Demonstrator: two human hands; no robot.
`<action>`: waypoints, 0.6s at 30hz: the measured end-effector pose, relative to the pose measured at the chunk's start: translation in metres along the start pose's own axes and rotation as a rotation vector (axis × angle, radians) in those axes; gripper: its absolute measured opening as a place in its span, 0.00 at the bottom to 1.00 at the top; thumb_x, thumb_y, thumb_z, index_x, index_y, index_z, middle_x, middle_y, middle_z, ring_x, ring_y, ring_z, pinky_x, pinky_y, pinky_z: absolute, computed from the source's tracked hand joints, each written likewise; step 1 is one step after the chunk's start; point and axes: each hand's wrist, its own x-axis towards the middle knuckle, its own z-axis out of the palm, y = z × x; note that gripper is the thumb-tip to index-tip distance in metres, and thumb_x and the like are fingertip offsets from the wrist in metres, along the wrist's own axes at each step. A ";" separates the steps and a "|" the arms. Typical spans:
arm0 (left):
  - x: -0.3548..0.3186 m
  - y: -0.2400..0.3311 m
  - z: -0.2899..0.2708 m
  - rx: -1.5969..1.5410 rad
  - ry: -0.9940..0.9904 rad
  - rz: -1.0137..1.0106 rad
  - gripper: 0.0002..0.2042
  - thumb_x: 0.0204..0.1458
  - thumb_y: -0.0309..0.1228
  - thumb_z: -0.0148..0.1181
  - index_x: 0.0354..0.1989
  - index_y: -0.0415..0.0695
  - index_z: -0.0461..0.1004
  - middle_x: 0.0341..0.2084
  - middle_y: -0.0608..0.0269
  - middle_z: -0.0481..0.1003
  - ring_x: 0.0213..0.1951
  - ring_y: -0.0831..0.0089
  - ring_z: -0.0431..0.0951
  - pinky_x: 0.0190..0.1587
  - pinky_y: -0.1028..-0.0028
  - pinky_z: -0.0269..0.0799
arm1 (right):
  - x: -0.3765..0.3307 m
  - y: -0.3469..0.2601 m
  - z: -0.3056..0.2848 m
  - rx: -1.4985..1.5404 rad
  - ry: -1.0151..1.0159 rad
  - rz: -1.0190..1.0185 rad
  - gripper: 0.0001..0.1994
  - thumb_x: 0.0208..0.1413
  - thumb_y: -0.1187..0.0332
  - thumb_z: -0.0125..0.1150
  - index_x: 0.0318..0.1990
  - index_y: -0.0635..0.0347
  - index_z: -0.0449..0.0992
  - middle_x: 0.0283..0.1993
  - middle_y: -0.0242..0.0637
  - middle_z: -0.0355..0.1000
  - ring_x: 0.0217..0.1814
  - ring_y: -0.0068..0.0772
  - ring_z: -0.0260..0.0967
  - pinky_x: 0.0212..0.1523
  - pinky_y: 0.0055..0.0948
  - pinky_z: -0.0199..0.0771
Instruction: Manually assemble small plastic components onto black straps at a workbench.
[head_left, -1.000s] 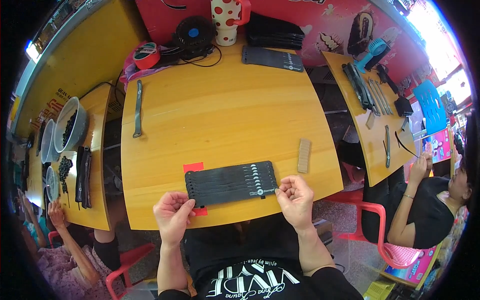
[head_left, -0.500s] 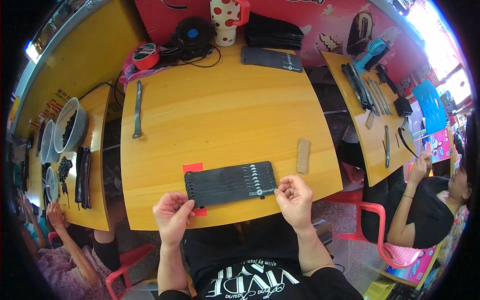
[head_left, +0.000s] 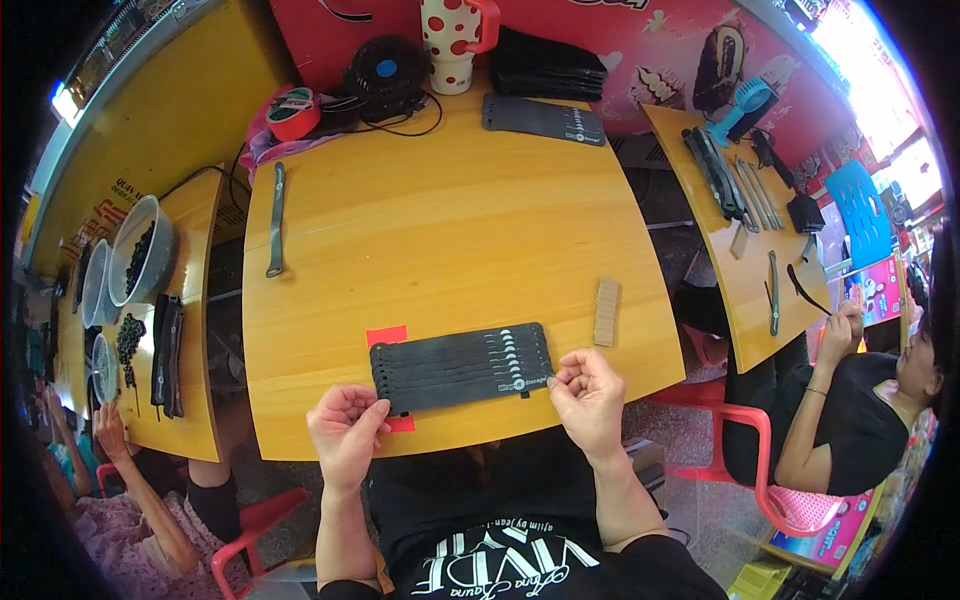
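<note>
A fanned row of black straps (head_left: 450, 366) with pale printing lies near the front edge of the wooden table. They overlap, so that each one's edge shows in steps. My left hand (head_left: 346, 425) pinches the near strap at its lower left corner, thumb against fingertips. At the other end my right hand (head_left: 588, 398) is closed in a pinch on the same near strap's right tip. Under the straps' left end, pieces of red tape (head_left: 387, 335) stick out above and below. Whether the straps are joined together cannot be made out.
A brown ridged block (head_left: 606, 312) lies to the right, a single grey strap (head_left: 276, 222) to the far left. At the back stand a fan (head_left: 385, 72), a dotted tumbler (head_left: 449, 50) and piled black straps (head_left: 545, 65). People sit at tables on both sides.
My hands and the straps stay practically still. At the right-hand table, the dark strip in the other person's hands has shifted slightly.
</note>
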 end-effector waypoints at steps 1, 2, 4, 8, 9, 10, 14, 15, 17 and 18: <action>0.000 0.000 0.000 -0.003 0.000 -0.001 0.04 0.50 0.17 0.61 0.32 0.36 0.73 0.21 0.65 0.75 0.19 0.84 0.75 0.17 0.86 0.63 | 0.000 0.000 0.000 -0.008 0.002 0.001 0.11 0.45 0.86 0.60 0.36 0.66 0.70 0.24 0.30 0.68 0.20 0.12 0.63 0.22 0.15 0.64; 0.000 -0.001 0.000 -0.003 -0.001 -0.001 0.04 0.50 0.17 0.61 0.32 0.36 0.73 0.21 0.65 0.75 0.19 0.84 0.75 0.17 0.86 0.63 | 0.000 0.000 0.000 -0.009 0.004 0.001 0.11 0.45 0.86 0.60 0.36 0.66 0.70 0.24 0.30 0.68 0.20 0.12 0.63 0.22 0.15 0.64; 0.000 -0.002 0.000 0.003 0.001 0.006 0.04 0.50 0.17 0.62 0.32 0.36 0.73 0.21 0.65 0.75 0.19 0.84 0.75 0.17 0.86 0.63 | 0.000 0.000 0.000 -0.011 0.009 -0.004 0.10 0.44 0.85 0.60 0.35 0.66 0.70 0.24 0.30 0.68 0.20 0.12 0.63 0.22 0.15 0.64; 0.003 -0.004 0.000 0.013 -0.002 0.012 0.04 0.50 0.17 0.62 0.32 0.36 0.73 0.21 0.65 0.75 0.19 0.84 0.75 0.17 0.86 0.63 | 0.001 -0.001 0.000 -0.009 0.020 0.009 0.10 0.44 0.85 0.61 0.35 0.66 0.70 0.24 0.31 0.68 0.21 0.12 0.63 0.22 0.15 0.64; 0.002 -0.003 0.000 0.013 -0.001 0.007 0.04 0.50 0.17 0.62 0.32 0.36 0.73 0.20 0.65 0.75 0.19 0.84 0.75 0.17 0.87 0.63 | 0.001 -0.002 0.000 -0.011 0.018 0.019 0.10 0.44 0.85 0.61 0.35 0.66 0.70 0.24 0.31 0.68 0.21 0.12 0.63 0.22 0.15 0.65; 0.002 -0.002 -0.001 0.014 0.001 0.002 0.04 0.49 0.17 0.62 0.32 0.36 0.73 0.20 0.65 0.75 0.19 0.84 0.75 0.17 0.87 0.63 | 0.001 -0.003 0.000 -0.011 0.014 0.029 0.10 0.44 0.85 0.61 0.34 0.66 0.70 0.24 0.31 0.68 0.21 0.12 0.64 0.22 0.15 0.65; 0.000 -0.001 -0.007 0.025 0.033 0.010 0.05 0.49 0.17 0.62 0.32 0.36 0.73 0.20 0.65 0.75 0.19 0.83 0.75 0.18 0.86 0.65 | 0.001 -0.004 0.006 0.014 -0.041 0.032 0.11 0.45 0.86 0.60 0.36 0.66 0.69 0.28 0.30 0.68 0.24 0.11 0.64 0.25 0.13 0.65; 0.000 -0.005 -0.007 0.012 0.026 0.029 0.05 0.49 0.17 0.62 0.32 0.36 0.73 0.21 0.65 0.76 0.20 0.83 0.75 0.19 0.85 0.66 | 0.000 -0.005 0.005 -0.002 -0.030 0.040 0.11 0.45 0.86 0.60 0.36 0.66 0.70 0.27 0.30 0.68 0.25 0.11 0.64 0.25 0.13 0.65; -0.001 0.000 -0.001 0.037 0.018 -0.014 0.05 0.49 0.17 0.63 0.33 0.37 0.74 0.22 0.64 0.76 0.21 0.81 0.76 0.20 0.84 0.68 | -0.001 -0.005 0.000 0.009 -0.007 0.081 0.11 0.45 0.86 0.60 0.36 0.64 0.70 0.27 0.29 0.68 0.25 0.12 0.66 0.26 0.13 0.65; 0.000 -0.003 0.000 0.013 0.017 -0.026 0.05 0.49 0.18 0.63 0.33 0.37 0.74 0.22 0.64 0.77 0.21 0.81 0.76 0.20 0.84 0.67 | -0.001 -0.002 -0.001 -0.018 -0.002 0.059 0.11 0.45 0.85 0.60 0.36 0.64 0.69 0.27 0.29 0.68 0.25 0.12 0.66 0.26 0.13 0.65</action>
